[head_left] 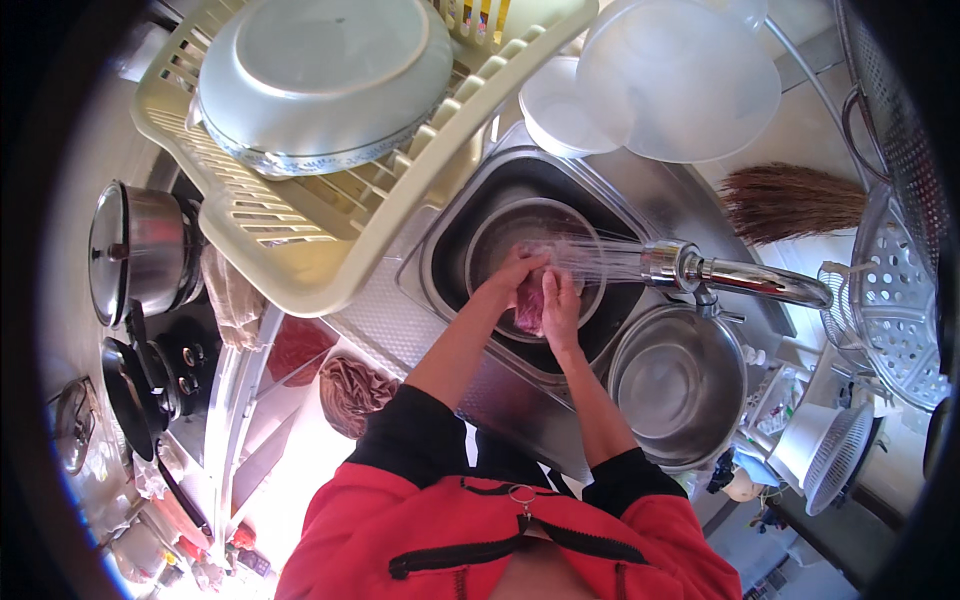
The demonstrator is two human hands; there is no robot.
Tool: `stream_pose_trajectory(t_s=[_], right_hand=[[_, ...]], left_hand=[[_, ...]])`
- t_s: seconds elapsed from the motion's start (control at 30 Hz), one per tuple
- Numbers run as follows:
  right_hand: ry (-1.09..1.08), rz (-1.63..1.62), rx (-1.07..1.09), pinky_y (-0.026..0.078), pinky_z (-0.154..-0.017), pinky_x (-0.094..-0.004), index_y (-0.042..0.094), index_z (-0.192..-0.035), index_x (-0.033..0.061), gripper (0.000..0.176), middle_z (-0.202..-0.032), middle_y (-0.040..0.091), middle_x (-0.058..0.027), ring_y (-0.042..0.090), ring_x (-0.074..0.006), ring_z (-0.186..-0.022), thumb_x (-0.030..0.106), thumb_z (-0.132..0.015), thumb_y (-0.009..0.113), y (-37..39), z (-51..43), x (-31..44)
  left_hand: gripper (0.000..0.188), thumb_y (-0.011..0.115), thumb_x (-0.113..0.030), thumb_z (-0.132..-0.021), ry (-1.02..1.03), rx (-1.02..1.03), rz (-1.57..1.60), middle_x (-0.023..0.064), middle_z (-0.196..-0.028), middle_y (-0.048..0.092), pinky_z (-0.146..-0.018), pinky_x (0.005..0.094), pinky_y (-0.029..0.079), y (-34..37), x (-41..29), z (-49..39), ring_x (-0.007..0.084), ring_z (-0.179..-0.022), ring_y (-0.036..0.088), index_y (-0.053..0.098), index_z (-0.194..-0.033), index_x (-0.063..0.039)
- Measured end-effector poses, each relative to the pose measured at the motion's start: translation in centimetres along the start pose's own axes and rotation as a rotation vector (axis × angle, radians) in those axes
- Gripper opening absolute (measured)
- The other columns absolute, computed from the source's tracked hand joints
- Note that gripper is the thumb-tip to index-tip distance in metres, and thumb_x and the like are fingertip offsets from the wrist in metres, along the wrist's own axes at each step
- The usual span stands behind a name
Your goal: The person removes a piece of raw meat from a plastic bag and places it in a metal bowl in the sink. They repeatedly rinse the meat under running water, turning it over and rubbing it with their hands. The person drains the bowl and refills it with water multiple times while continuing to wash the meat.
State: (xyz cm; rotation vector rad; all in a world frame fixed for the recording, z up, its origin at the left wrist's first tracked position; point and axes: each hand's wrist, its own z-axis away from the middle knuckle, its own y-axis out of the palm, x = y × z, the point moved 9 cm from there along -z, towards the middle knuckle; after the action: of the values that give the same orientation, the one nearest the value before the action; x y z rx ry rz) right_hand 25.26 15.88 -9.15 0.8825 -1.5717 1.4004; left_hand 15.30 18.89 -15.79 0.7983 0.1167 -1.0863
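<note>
A piece of reddish raw meat [529, 306] is held between my two hands under a spray of water from the chrome faucet [670, 265]. My left hand [516, 271] grips its upper left side. Along its right side lie the fingers of my right hand [561, 306]. Both hands are over a round metal bowl [480, 238] that sits in the steel sink [441, 259]. The falling water blurs the far end of the meat and some fingertips.
A cream plastic dish rack [390, 247] with a large upturned dish [322, 82] overhangs the sink's left side. Right of the sink stands a wide steel basin [667, 382]. Translucent bowls [679, 82] and a brush of brown bristles [791, 202] are behind. A lidded pot [154, 247] stands far left.
</note>
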Motion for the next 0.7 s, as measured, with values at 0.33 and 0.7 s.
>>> stream_pose_trajectory(t_s=[0.33,0.7], right_hand=[[-0.289,0.626,0.087,0.04,-0.097,-0.0441,0.051,-0.13,0.0097,0.045,-0.127,0.053,-0.0198,0.049,-0.0377,-0.116,0.012,-0.086,0.056,-1.4,-3.8,-2.0],[0.289,-0.108,0.319,0.051,-0.073,-0.0313,0.055,-0.125,0.0079,0.043,-0.106,0.063,-0.0083,0.062,-0.018,-0.087,0.018,-0.083,0.062,2.6,-5.3,-10.4]], left_hand=[[0.027,0.055,-0.01,-0.087,0.647,-0.425,-0.952,0.0168,-0.107,0.061,-0.087,0.0412,0.048,-3.3,-4.6,1.1,0.0342,-0.096,0.06,0.065,-0.112,-0.014],[0.045,0.058,-0.005,-0.079,0.858,-0.372,-1.127,0.0232,-0.129,0.049,-0.104,0.0423,0.034,-1.1,-3.4,2.5,0.0394,-0.119,0.045,0.053,-0.123,0.003]])
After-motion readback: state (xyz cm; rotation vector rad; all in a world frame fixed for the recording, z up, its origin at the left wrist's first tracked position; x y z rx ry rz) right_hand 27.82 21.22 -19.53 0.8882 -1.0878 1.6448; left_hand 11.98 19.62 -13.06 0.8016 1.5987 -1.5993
